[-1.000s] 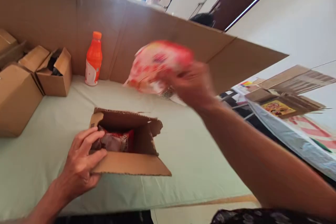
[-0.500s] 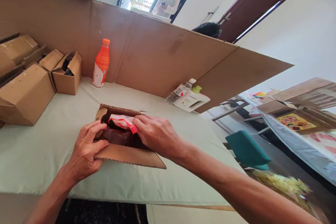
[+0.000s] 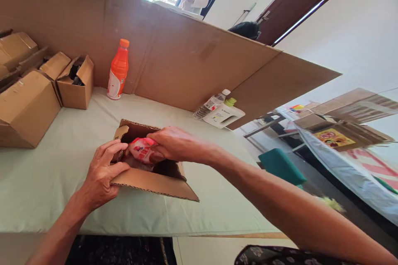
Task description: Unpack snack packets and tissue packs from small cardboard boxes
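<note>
A small open cardboard box (image 3: 155, 184) stands on the pale green table (image 3: 62, 174) in front of me. My left hand (image 3: 101, 176) grips the box's left wall, fingers curled over its rim. My right hand (image 3: 174, 145) reaches in from the right and presses a red and white snack packet (image 3: 141, 151) down into the box, fingers closed on it. Darker packets lie under it inside.
Several brown boxes (image 3: 27, 103) stand at the left, one small open one (image 3: 76, 87) behind. An orange drink bottle (image 3: 117, 70) stands against the tall cardboard screen (image 3: 186, 62). A clear bottle (image 3: 211, 104) and a white jug (image 3: 224, 115) lie at the right. A person stands far off in the doorway.
My right hand brought the red and white packet down from the air into the box and has pushed it further left. My left hand has stayed on the box wall.
</note>
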The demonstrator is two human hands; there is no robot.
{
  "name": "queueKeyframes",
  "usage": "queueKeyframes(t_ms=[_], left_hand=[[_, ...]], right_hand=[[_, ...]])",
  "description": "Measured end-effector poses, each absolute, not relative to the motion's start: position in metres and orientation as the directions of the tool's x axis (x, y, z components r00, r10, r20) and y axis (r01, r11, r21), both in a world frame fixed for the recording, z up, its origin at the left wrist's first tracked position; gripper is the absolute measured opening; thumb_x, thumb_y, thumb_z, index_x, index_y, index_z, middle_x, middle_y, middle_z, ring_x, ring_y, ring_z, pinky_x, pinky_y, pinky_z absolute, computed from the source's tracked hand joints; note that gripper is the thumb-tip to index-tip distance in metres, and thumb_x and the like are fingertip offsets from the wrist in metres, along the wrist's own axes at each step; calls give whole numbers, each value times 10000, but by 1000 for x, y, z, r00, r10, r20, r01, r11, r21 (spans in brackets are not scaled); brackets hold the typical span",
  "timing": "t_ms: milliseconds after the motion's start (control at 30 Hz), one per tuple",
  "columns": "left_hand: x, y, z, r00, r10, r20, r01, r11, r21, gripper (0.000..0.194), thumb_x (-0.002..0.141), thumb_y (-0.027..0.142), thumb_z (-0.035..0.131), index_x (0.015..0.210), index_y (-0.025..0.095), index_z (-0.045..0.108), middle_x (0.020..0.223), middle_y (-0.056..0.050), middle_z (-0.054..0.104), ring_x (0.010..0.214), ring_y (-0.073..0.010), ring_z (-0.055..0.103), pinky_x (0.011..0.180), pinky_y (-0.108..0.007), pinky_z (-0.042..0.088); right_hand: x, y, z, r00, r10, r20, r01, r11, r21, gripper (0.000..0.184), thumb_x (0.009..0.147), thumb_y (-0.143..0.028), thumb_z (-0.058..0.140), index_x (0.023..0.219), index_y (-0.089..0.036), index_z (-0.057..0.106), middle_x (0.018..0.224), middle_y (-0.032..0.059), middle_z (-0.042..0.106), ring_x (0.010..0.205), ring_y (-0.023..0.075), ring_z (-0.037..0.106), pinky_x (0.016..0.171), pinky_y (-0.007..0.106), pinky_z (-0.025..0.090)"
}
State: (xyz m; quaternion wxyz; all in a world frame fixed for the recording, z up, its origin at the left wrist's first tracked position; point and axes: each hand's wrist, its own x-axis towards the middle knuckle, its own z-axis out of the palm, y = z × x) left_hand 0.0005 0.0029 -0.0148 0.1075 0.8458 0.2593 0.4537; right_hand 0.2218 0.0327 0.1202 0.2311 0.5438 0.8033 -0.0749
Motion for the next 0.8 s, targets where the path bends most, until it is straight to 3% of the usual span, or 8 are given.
queueKeyframes(t_ms=[67,167,267,400,567,633,700,800], left_hand=[[0,4,-14,469,537,701,341,-842,417,407,722,-77,545,985,198,689,1403,-114,541,1386,-318,454,1099,-515,486],[1,7,-13,497,527,689,344,-849,401,416,709,-69,544,985,207,688,1389,-107,566,1374,-317,470,1088,-519,492],[4,9,-14,492,522,696,359,-850,385,380,722,-54,556,968,201,692,1378,-116,575,1362,-319,480,1079,-515,502],[-2,4,-8,526,541,656,374,-840,392,391,711,-36,556,990,197,700,1417,-126,565,1385,-337,474,1115,-538,480],[-17,-7,38,580,577,575,262,-801,539,475,835,119,525,1285,237,615,1584,-121,432,1411,-333,484,1112,-534,486],[-10,-2,65,621,555,553,223,-802,555,405,896,141,499,1268,240,624,1460,-92,579,1303,-275,585,1060,-441,529],[9,10,87,704,536,466,255,-803,539,305,923,118,463,1087,217,702,1179,-43,736,1065,-205,691,929,-332,567],[47,40,95,840,508,189,385,-805,453,314,911,82,459,841,206,738,805,34,746,715,-129,676,695,-242,546]], right_hand=[[218,27,119,-237,905,-354,913,332,238,133,964,-269,587,986,-184,688,896,74,754,767,193,668,576,285,298],[212,20,104,-243,946,-216,901,303,311,197,988,-173,499,1055,-158,683,980,128,756,853,229,711,616,296,374],[208,22,83,-309,908,-283,879,386,280,244,955,-93,493,1103,-141,681,1040,147,754,892,238,729,641,294,434],[212,34,72,-343,879,-332,874,428,230,237,973,-122,492,1108,-156,683,1027,136,770,952,262,738,690,304,462],[223,32,79,-308,920,-242,919,353,176,188,978,-208,531,1084,-164,680,980,137,776,931,283,742,704,315,466],[227,27,80,-302,932,-202,929,335,158,204,989,-226,514,1080,-160,684,997,144,773,930,284,742,700,314,466],[231,23,79,-288,941,-176,939,313,140,224,996,-224,494,1083,-153,688,1000,154,771,939,278,741,710,310,471],[237,22,78,-267,949,-165,952,287,110,233,993,-218,490,1086,-147,692,999,161,771,977,277,737,747,311,482]])
